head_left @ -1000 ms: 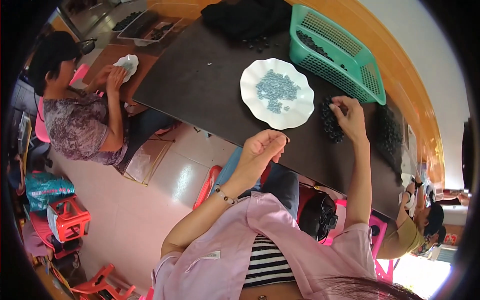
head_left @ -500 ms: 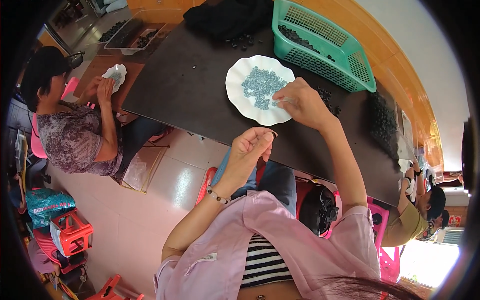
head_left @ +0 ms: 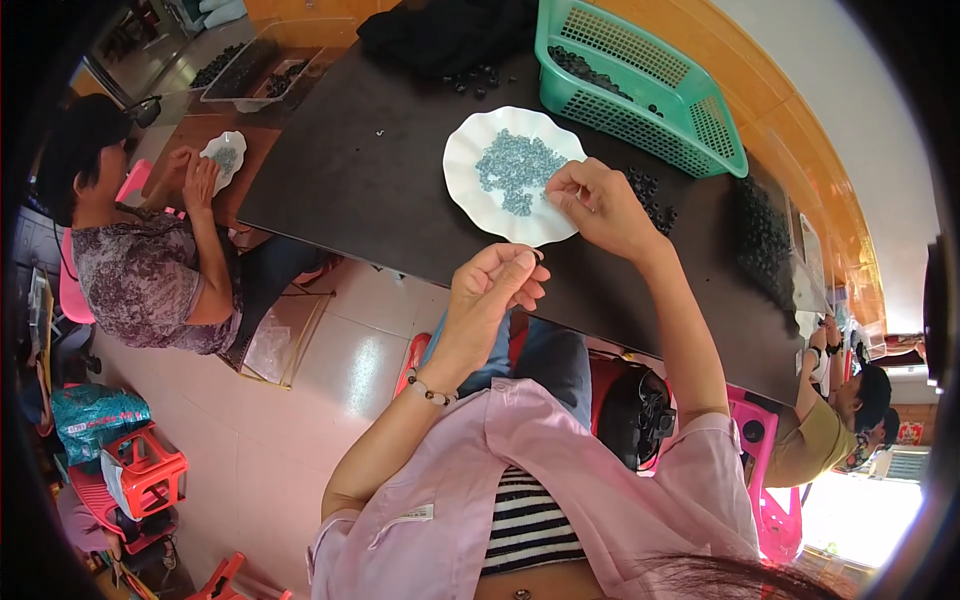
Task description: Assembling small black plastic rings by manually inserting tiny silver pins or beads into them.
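A white plate with a wavy rim (head_left: 462, 190) lies near the table edge, with a heap of small clear bluish pieces (head_left: 518, 165) on it. My right hand (head_left: 605, 210) is over the plate's right side, thumb and forefinger pinched at the edge of the heap. Whatever sits between those fingertips is too small to make out. In front of the plate, just off the table edge, my left hand (head_left: 490, 292) is closed, thumb against forefinger. A tiny thing shows at its fingertips, its kind unclear.
Behind the plate stands a green plastic basket (head_left: 640, 125) with small black parts. More black parts (head_left: 652, 200) lie beside it on the dark table (head_left: 330, 180). Black cloth (head_left: 440, 40) is at the back. A person (head_left: 150, 250) works at the left; others sit at right.
My right hand stays at the plate, its fingertips shifted slightly up along the heap's edge. The left hand keeps its pinch, turned a little. The view has shifted slightly.
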Motion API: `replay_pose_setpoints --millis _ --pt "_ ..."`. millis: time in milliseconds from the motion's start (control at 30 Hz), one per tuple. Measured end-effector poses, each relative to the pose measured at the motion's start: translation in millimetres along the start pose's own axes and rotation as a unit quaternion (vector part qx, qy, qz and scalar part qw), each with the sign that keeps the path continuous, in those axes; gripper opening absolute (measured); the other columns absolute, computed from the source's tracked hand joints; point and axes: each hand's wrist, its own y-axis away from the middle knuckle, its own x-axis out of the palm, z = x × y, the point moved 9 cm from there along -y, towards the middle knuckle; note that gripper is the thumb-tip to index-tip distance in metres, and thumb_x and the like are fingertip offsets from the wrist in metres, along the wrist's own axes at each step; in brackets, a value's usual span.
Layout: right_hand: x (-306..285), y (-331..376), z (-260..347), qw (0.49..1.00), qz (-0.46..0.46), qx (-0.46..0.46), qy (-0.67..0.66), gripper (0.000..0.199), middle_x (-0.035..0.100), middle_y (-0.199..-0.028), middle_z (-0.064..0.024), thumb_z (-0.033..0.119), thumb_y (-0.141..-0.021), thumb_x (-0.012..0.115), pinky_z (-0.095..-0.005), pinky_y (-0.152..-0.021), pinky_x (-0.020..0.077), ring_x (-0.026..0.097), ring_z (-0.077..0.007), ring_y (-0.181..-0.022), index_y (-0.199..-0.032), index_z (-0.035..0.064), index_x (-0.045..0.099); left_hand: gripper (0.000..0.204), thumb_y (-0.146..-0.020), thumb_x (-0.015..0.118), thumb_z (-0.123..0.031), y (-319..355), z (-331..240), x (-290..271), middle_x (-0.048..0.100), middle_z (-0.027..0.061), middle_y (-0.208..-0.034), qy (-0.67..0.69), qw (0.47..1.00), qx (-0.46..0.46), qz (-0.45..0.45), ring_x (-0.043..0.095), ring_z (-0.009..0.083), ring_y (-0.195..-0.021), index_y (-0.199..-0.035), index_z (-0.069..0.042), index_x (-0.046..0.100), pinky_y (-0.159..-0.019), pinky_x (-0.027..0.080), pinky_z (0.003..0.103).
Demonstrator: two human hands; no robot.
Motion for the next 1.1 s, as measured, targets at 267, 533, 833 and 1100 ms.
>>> replay_pose_setpoints --millis 267,533,833,1100 --pt "-9.8 9.2 8.6 0.993 -0.040 0.013 -0.113 0.008 0.061 -0.082 -0.0021 0.007 -0.083 0.067 -0.0253 -0.068 0.0424 0.053 -0.0083 -0.076 -0.089 0.0024 0.066 0.024 -0.092 0.059 -0.015 -21.1 -34.7 -2.4 0.067 0.0068 -0.091 -0.048 0.998 0.038 -0.031 0.058 0.0062 -0.071 -0.112 0.000 0.060 -0.065 0.048 0.020" --pt "-26.1 21.6 43.8 0.983 -0.125 -0.128 -0.039 0.016 0.060 -0.082 -0.0030 0.000 -0.075 0.072 -0.0272 -0.067 0.0426 0.051 -0.0155 -0.075 -0.088 0.0065 0.068 0.026 -0.091 0.061 -0.026 -42.2 -45.5 6.1 0.065 0.0028 -0.076 -0.120 0.993 -0.006 -0.001 0.055 0.0042 -0.063 -0.097 -0.002 0.067 -0.061 0.046 0.018" --pt "-29.6 29.6 70.6 0.963 -0.142 -0.227 0.028 0.023 0.066 -0.085 -0.0012 -0.004 -0.070 0.071 -0.0291 -0.066 0.0429 0.053 -0.0187 -0.079 -0.090 0.0070 0.068 0.032 -0.089 0.065 -0.037 -49.1 -32.5 2.1 0.061 -0.0010 -0.068 -0.129 0.988 -0.081 0.007 0.053 0.0028 -0.058 -0.084 -0.005 0.068 -0.056 0.044 0.016" --pt "-28.2 31.7 56.1 0.977 -0.132 -0.155 -0.062 0.023 0.066 -0.083 -0.0015 -0.002 -0.073 0.072 -0.0271 -0.069 0.0420 0.052 -0.0151 -0.077 -0.094 0.0070 0.069 0.027 -0.090 0.065 -0.030 -47.3 -37.6 9.4 0.056 -0.0030 -0.063 -0.159 0.986 -0.031 0.027 0.047 0.0028 -0.055 -0.083 -0.004 0.067 -0.053 0.039 0.016"
